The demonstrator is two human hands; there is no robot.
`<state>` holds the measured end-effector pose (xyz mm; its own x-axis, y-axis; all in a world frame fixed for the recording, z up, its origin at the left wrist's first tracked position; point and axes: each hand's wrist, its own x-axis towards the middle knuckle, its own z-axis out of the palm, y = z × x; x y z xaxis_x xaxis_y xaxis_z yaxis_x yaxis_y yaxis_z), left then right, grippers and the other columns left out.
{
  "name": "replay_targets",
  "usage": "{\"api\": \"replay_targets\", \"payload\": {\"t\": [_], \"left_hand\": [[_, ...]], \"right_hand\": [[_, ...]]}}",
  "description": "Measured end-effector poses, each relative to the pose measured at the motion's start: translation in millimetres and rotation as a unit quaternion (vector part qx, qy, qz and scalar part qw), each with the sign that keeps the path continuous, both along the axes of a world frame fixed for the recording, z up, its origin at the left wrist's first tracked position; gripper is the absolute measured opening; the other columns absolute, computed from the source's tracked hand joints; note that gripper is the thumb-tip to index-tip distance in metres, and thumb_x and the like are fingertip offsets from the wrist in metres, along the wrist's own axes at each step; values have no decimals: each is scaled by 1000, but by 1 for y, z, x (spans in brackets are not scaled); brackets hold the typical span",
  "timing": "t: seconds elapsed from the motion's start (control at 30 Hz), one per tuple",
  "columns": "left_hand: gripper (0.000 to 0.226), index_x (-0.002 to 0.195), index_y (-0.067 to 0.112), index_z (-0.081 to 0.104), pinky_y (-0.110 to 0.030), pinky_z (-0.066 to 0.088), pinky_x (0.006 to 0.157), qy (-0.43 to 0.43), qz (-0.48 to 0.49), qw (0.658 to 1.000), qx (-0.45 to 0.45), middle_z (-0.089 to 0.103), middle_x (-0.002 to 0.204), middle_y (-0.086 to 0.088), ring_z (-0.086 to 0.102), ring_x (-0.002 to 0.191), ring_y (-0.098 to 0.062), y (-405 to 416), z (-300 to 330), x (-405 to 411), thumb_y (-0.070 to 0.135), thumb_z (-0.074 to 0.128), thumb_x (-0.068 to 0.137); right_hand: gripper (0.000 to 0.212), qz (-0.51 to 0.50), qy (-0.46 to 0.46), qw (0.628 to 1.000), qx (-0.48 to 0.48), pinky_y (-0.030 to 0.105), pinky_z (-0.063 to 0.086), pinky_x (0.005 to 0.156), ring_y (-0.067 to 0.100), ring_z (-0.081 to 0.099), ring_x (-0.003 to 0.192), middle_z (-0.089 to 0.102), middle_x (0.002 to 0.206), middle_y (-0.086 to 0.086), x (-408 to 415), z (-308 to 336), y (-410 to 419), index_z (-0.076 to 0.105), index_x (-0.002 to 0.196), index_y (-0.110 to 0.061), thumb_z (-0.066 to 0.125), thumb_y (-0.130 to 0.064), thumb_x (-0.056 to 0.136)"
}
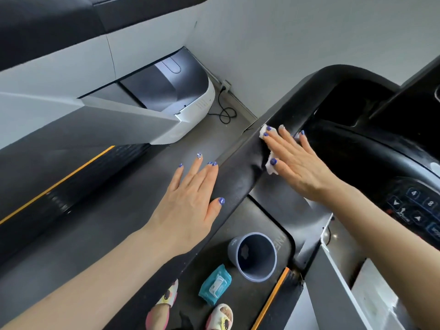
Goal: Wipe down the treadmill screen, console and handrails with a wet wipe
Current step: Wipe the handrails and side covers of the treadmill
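The right hand (295, 160), fingers spread flat, presses the wet wipe (270, 166) on the handrail (238, 179); left hand (190, 201) flat too; next, probably slide along

Most of the wet wipe (268, 148) lies hidden under the flat right hand (295, 160); only white scraps show past the fingertips and below the thumb. The console (415, 206) is cut off by the right edge, and its button markings are too blurred to read beyond a few digits. The left hand (190, 198) covers part of the handrail (240, 177). The print on the teal wipes packet (215, 284) is too small to read. Both sandals (220, 316) are cropped by the bottom edge. The neighbouring treadmill (71, 148) runs off the left side.
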<state>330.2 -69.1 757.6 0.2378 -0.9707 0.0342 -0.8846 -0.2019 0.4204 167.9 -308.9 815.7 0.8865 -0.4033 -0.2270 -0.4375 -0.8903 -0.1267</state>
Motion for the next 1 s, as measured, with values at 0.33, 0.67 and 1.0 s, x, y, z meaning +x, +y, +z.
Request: {"api": "replay_targets", "payload": {"t": [0.33, 0.67, 1.0], "left_hand": [[68, 156, 4, 24, -49, 19, 122, 15, -3, 1000, -7, 30, 162, -10, 12, 154, -25, 3, -2, -1, 45, 16, 102], [68, 158, 5, 17, -40, 5, 124, 15, -6, 1000, 1, 19, 165, -5, 1, 155, -16, 2, 2, -3, 45, 16, 102], [68, 158, 6, 17, -41, 7, 125, 11, -10, 1000, -3, 18, 164, 0, -1, 152, -8, 2, -1, -2, 45, 17, 102]], "right_hand": [[83, -185, -216, 947, 147, 33, -19, 121, 12, -21, 152, -20, 166, -2, 2, -53, 117, -7, 158, -17, 6, -71, 97], [85, -316, -414, 813, 261, 31, -20, 120, 4, -21, 150, -25, 162, -14, 31, -75, 137, -14, 156, -27, 9, -78, 92], [88, -399, -430, 749, 310, 37, -17, 123, -16, -29, 138, -24, 155, -24, 38, -85, 127, -21, 145, -37, 6, -90, 79]]}}
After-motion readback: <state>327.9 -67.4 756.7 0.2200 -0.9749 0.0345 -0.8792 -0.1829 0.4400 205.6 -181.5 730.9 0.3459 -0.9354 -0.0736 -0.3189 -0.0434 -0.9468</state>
